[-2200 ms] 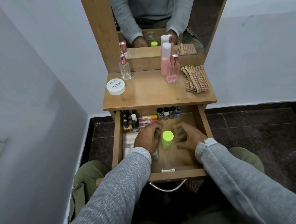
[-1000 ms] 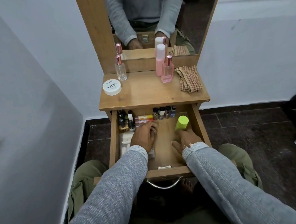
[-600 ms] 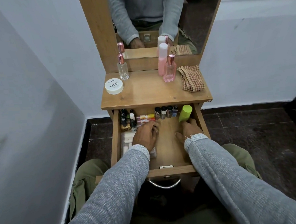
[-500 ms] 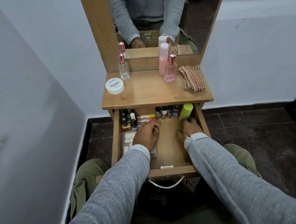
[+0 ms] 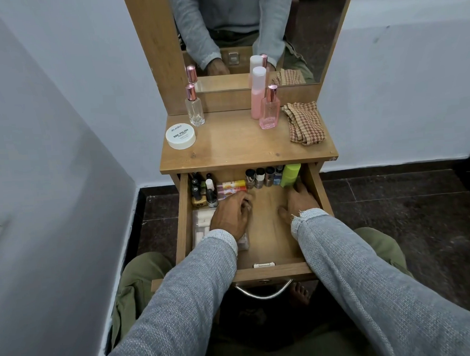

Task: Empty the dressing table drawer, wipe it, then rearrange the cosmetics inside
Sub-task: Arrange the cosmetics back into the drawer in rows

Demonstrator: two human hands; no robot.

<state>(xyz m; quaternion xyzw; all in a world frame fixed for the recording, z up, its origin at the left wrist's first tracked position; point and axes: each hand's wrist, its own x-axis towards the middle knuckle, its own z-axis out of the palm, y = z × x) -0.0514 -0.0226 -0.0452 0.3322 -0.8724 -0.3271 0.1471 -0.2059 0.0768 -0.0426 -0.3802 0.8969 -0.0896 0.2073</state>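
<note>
The wooden drawer [image 5: 186, 225] is pulled open below the dressing table top. A lime green bottle [image 5: 291, 174] stands in its back right corner, beside a row of small nail polish bottles [image 5: 260, 177]. My right hand [image 5: 298, 202] lies just in front of the green bottle, fingers straight, tips at its base. My left hand [image 5: 230, 214] rests with loosely curled fingers on a clear pack [image 5: 202, 225], close to two orange tubes [image 5: 230, 187]. Dark little bottles [image 5: 200, 192] fill the back left corner.
On the table top stand a white nail polish jar [image 5: 180, 136], a clear perfume bottle [image 5: 194, 108], a tall pink bottle [image 5: 257, 94] and a pink perfume bottle [image 5: 269, 109]. A checked cloth [image 5: 305, 124] lies at the right. A wall runs close on the left.
My right hand took the green bottle from the drawer's middle to the back right corner and set it upright there. My left hand stayed in place.
</note>
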